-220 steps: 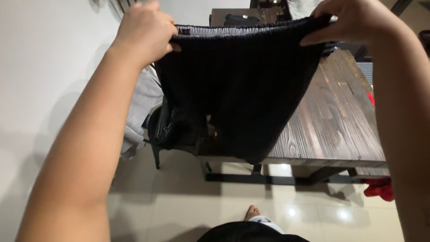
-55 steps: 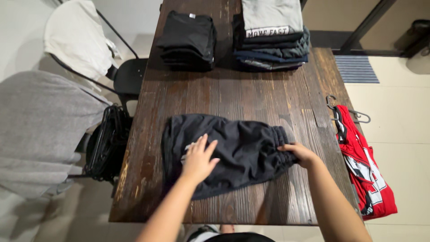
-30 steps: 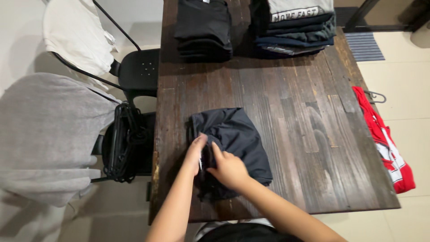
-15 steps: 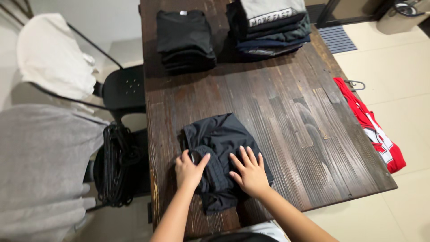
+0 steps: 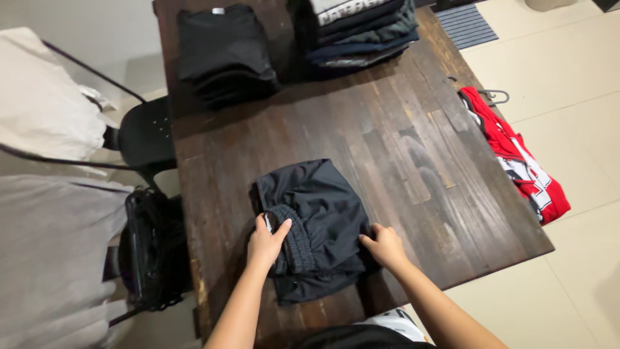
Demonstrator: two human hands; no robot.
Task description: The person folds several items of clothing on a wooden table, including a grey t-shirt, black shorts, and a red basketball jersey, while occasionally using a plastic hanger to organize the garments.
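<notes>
A folded pair of black shorts (image 5: 323, 213) lies on the dark wooden table (image 5: 413, 161), near its front edge. My left hand (image 5: 266, 242) grips the gathered waistband at the left side of the bundle, thumb over it. At the right edge of the shorts my right hand (image 5: 383, 246) has its fingertips tucked at the fabric. Both forearms reach in from the bottom of the view.
Two stacks of folded clothes stand at the table's far end: a black stack (image 5: 223, 52) and a mixed dark stack (image 5: 358, 29). A red garment on a hanger (image 5: 516, 158) hangs off the right edge. Chairs draped with grey (image 5: 55, 258) and white cloth (image 5: 42, 103) stand at left.
The shorts were held up, laid flat, then folded in half. Since half a second ago my right hand slid from the top of the bundle to its right edge.
</notes>
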